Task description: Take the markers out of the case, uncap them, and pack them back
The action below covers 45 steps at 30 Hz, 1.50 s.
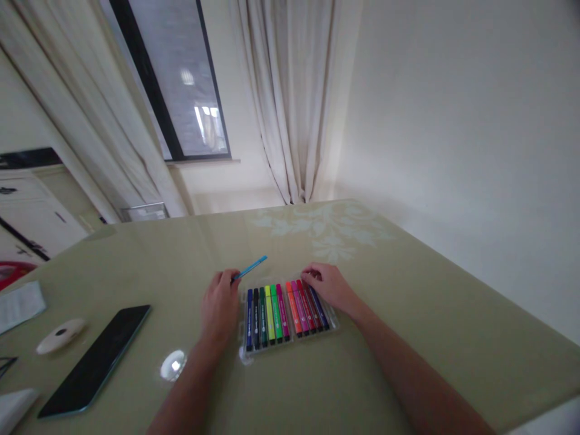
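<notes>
My left hand (221,305) is closed around the end of a light blue marker (251,267), which points up and to the right above the table. Just right of that hand lies an open clear plastic marker case (267,356), with two rows of markers side by side. Dark blue, black, green, yellow and magenta markers (269,314) fill the left half. Orange, pink, red and dark blue markers (306,308) lie in the right half. At its upper right corner, my right hand (330,284) has its fingers curled together over the marker ends; what they pinch is hidden.
Left of my arms, a dark tablet (95,362), a white computer mouse (61,336) and a shiny round clear object (173,365) lie on the table (385,374). A white cloth or paper (22,307) is at the far left. A wall (475,151) borders the right side.
</notes>
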Tool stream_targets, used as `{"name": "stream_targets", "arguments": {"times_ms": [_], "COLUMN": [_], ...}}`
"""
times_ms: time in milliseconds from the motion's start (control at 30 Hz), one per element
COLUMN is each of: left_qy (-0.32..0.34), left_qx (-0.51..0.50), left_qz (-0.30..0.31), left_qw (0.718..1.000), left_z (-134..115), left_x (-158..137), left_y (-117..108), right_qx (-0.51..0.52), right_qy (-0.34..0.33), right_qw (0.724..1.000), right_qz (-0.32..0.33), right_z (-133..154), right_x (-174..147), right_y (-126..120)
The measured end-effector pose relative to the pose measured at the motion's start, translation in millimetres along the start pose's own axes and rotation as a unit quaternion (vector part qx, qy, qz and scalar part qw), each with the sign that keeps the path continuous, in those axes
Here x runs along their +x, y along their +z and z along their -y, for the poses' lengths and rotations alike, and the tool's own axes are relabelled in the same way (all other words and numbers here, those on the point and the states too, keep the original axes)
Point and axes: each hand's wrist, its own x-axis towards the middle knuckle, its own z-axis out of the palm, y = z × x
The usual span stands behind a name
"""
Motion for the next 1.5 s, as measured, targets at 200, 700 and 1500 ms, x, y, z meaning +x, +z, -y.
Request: {"name": "stream_targets", "arguments": {"times_ms": [200,700,1500], "left_qy": [0.203,0.319,0.365], "left_qx": [-0.173,-0.033,-0.033], "left_qz": [0.001,0.223,0.210], "left_qw": [0.964,0.921,0.906], "left_z": [-49.9,-64.1,-72.6], "left_x": [-34.8,-57.4,-62.3], "left_y": [9.6,17.9,14.3], "right_qx": [0.314,0.279,0.128], "right_qy": [0.086,0.121,0.033], "right_qw": [0.946,0.952,0.991], "right_qz": [0.007,-0.037,-0.031], "right_z": [10.6,-12.6,-7.0], "right_x": [1.8,8.2,5.8], "right_y": [8.7,-11.4,9.4]}}
